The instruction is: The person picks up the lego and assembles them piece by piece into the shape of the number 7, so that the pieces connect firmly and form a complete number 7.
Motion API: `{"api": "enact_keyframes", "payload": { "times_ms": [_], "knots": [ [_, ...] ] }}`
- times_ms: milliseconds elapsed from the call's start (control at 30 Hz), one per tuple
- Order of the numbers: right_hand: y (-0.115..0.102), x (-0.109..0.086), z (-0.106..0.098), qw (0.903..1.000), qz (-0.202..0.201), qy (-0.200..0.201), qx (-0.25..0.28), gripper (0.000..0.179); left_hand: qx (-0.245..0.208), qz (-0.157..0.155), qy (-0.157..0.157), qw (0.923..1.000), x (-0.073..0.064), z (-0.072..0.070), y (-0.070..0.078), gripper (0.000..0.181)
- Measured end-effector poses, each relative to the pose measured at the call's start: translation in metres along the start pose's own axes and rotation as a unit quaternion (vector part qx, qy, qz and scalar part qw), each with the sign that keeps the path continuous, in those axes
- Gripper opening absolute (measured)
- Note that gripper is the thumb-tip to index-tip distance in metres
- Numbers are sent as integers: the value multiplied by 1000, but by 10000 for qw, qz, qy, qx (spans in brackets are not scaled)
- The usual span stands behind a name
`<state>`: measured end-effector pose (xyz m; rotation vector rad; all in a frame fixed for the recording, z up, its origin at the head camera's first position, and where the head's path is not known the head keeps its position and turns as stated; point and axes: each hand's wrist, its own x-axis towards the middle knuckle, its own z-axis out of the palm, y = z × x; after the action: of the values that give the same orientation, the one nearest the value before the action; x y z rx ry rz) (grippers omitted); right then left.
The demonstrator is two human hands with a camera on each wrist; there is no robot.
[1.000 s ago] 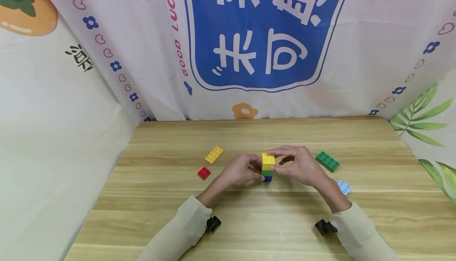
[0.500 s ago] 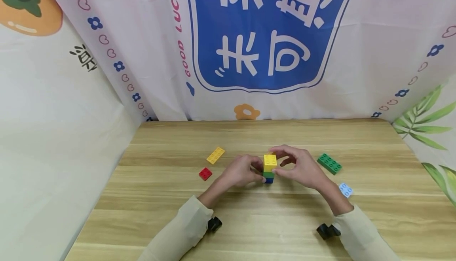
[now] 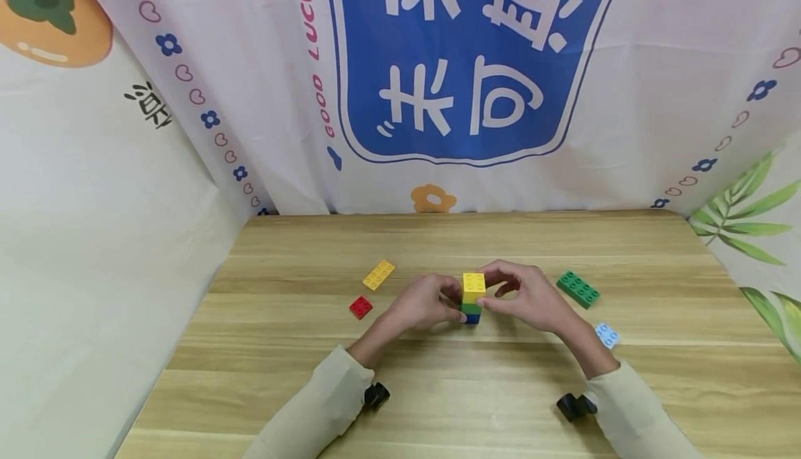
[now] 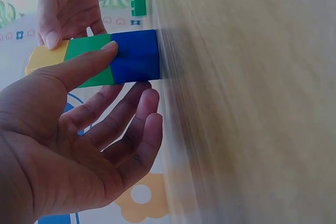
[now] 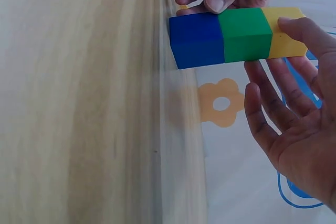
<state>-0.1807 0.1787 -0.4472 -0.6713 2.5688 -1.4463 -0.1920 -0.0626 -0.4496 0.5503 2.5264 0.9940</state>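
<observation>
A three-brick tower stands upright on the table between the hands: a blue brick [image 5: 197,40] at the bottom, a green brick [image 5: 244,35] in the middle, a yellow brick [image 3: 473,286] on top. My left hand [image 3: 428,301] grips the lower part, its thumb lying across the green brick onto the blue one in the left wrist view. The right hand [image 3: 522,297] pinches the yellow brick, thumb on its near face, fingers behind. In the right wrist view the bricks sit flush against each other. The far side of the tower is partly hidden.
To the left lie a flat yellow plate brick [image 3: 378,275] and a small red brick [image 3: 361,307]. On the right are a long green brick [image 3: 578,288] and a light blue brick [image 3: 607,335], partly behind the right wrist. A printed curtain [image 3: 281,167] hangs behind the table [image 3: 450,389].
The right fingers have shifted slightly down behind the yellow brick, uncovering more of its top. The tower and left hand stay in place; the whole view has shifted a little.
</observation>
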Motion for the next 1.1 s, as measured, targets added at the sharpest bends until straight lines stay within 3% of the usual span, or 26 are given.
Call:
{"api": "enact_keyframes", "payload": {
  "times_ms": [200,367,500,733,1100],
  "knots": [
    [4,-1,-1,10000,71,-13,28,39,-281,-38,-231,9993,-2,-13,0,42],
    [6,-1,-1,9999,123,-25,109,41,-335,-24,45,9994,-8,-34,-3,43],
    [8,-1,-1,9998,156,-34,94,42,-337,-52,378,9987,-10,-52,-14,41],
    [7,0,-1,9999,97,-35,65,43,-243,-512,946,9939,-13,-74,-38,45],
    [6,-1,-1,9999,156,-58,3,43,11,-467,1192,9918,-26,-89,-79,49]
  ]
}}
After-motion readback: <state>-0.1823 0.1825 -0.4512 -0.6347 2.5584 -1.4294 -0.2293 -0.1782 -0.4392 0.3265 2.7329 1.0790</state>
